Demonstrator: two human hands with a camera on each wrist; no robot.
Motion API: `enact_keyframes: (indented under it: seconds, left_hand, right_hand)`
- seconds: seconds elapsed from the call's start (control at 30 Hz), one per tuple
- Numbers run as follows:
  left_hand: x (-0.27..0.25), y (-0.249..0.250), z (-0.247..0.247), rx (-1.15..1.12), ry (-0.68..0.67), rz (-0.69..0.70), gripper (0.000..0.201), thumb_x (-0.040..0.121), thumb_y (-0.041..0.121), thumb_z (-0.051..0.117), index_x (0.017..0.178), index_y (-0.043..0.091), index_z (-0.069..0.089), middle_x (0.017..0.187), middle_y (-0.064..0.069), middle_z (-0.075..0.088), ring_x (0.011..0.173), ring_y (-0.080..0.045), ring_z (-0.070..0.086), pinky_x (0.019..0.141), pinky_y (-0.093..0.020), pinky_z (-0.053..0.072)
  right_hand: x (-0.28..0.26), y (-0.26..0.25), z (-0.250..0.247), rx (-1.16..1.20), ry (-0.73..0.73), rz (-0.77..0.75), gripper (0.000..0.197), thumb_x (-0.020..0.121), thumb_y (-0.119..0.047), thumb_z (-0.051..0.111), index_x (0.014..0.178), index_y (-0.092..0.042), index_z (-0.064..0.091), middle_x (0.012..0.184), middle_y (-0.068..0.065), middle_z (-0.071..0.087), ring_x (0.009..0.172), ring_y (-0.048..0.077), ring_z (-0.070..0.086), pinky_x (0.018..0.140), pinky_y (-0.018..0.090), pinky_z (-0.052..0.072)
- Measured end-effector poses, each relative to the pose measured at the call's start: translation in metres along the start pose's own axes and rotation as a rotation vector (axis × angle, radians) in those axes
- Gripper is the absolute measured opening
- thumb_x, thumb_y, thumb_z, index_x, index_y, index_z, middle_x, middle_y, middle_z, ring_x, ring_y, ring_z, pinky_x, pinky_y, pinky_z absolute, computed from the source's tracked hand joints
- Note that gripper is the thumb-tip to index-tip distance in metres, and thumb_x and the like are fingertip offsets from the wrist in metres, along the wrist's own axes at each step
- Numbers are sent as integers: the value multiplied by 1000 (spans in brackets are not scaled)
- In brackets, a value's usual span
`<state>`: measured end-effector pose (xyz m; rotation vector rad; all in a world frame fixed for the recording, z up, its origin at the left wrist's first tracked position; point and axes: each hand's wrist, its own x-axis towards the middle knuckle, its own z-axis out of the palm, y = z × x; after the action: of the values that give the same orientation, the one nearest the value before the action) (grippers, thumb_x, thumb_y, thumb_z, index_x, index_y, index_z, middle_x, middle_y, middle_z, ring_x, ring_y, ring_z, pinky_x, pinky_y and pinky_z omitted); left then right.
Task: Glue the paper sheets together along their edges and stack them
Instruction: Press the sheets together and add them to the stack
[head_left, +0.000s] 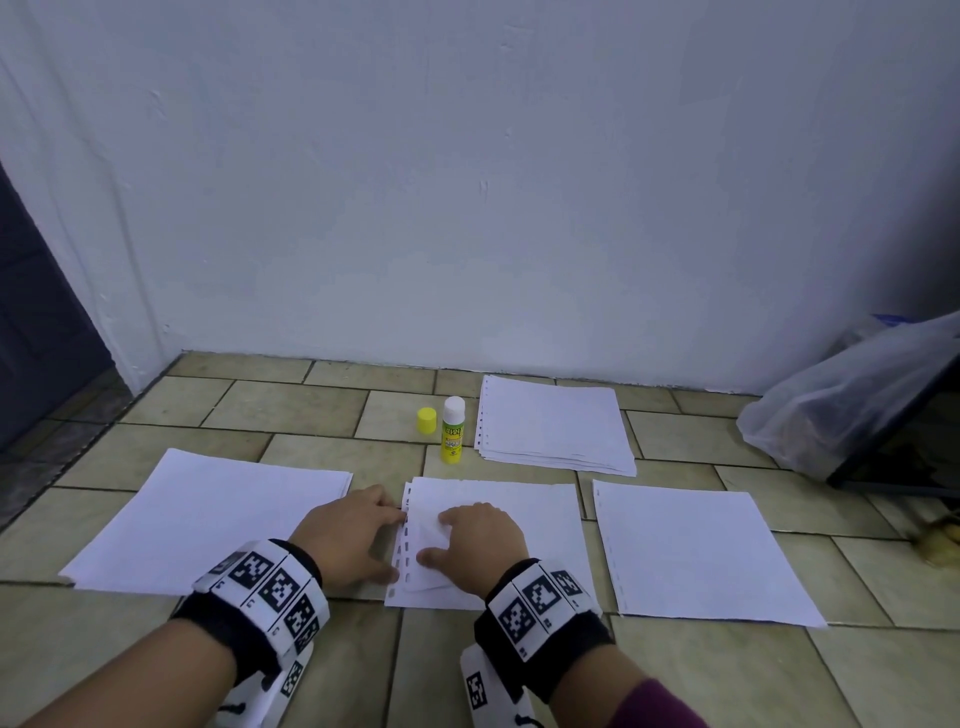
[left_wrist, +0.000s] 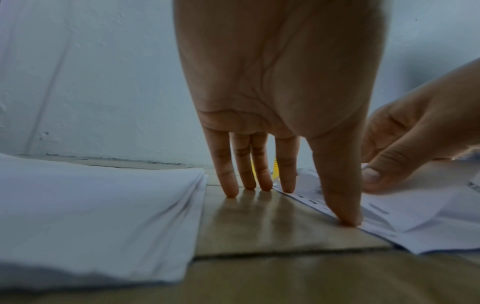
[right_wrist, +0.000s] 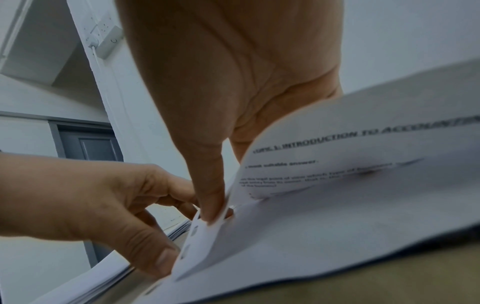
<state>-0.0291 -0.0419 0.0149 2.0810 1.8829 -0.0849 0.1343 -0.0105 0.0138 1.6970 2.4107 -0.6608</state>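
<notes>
Two punched white sheets (head_left: 519, 525) lie stacked on the tiled floor in front of me. My left hand (head_left: 384, 540) stands beside their punched left edge, fingers straight down on the tile (left_wrist: 249, 185), thumb pressing the lower sheet's edge (left_wrist: 345, 218). My right hand (head_left: 441, 538) pinches the top sheet (right_wrist: 363, 154) near that edge and curls it up, showing printed text underneath. Behind them stands an uncapped yellow glue stick (head_left: 453, 430), with its yellow cap (head_left: 426, 420) to the left.
A stack of white paper (head_left: 208, 519) lies to the left, a single punched sheet (head_left: 696, 551) to the right, another stack (head_left: 556, 423) by the wall. A clear plastic bag (head_left: 852, 395) and a dark frame stand at far right.
</notes>
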Motion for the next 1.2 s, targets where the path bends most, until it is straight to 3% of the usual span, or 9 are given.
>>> enact_keyframes:
  seconds: [0.13, 0.33, 0.6, 0.8, 0.93, 1.07, 1.2]
  left_hand:
    - [0, 0, -1, 1, 0, -7, 69, 81, 50, 68, 140, 28, 42, 132, 12, 42, 117, -8, 46, 94, -23, 41]
    - [-1, -1, -2, 3, 4, -22, 55, 79, 48, 70, 124, 25, 49, 125, 11, 47, 108, -8, 50, 87, -21, 42]
    - [1, -4, -2, 1, -6, -13, 46, 80, 41, 71, 119, 24, 52, 125, 11, 47, 109, -9, 50, 90, -23, 43]
    - [2, -6, -2, -32, -17, -7, 45, 79, 38, 71, 118, 25, 53, 124, 12, 48, 108, -9, 51, 92, -24, 44]
    - [3, -7, -4, -61, -13, 16, 28, 88, 28, 61, 115, 24, 57, 125, 9, 50, 111, -9, 51, 95, -22, 42]
    - [3, -8, -4, -63, -15, 24, 27, 91, 22, 55, 118, 24, 58, 128, 9, 49, 114, -9, 50, 98, -23, 40]
    - [3, -11, -1, -82, -10, 25, 37, 86, 19, 60, 121, 31, 56, 130, 14, 46, 116, -7, 48, 98, -22, 39]
  right_hand:
    - [-1, 0, -3, 3, 4, -9, 56, 87, -52, 57, 130, -16, 54, 134, 6, 53, 124, 26, 46, 100, 35, 40]
    - [-2, -3, -2, 7, 2, 2, 64, 82, -57, 61, 130, -16, 48, 127, 7, 55, 119, 27, 49, 95, 35, 43]
    - [-2, -4, -2, -29, -24, 23, 75, 77, -66, 61, 130, -16, 46, 128, 9, 52, 119, 27, 47, 95, 36, 42]
    - [-3, -4, -3, -46, -17, 27, 52, 91, -46, 56, 132, -16, 46, 130, 11, 50, 121, 29, 46, 96, 37, 42]
    - [-4, -6, -2, -77, -14, 18, 46, 92, -33, 57, 132, -16, 45, 130, 11, 50, 120, 29, 47, 92, 35, 44]
    - [-4, -6, -3, -71, -13, 19, 49, 89, -34, 61, 131, -15, 45, 129, 11, 50, 120, 29, 47, 92, 35, 44]
    - [-5, -8, -5, -70, -51, 20, 69, 80, -47, 70, 134, -14, 42, 130, 12, 49, 125, 32, 43, 97, 39, 43]
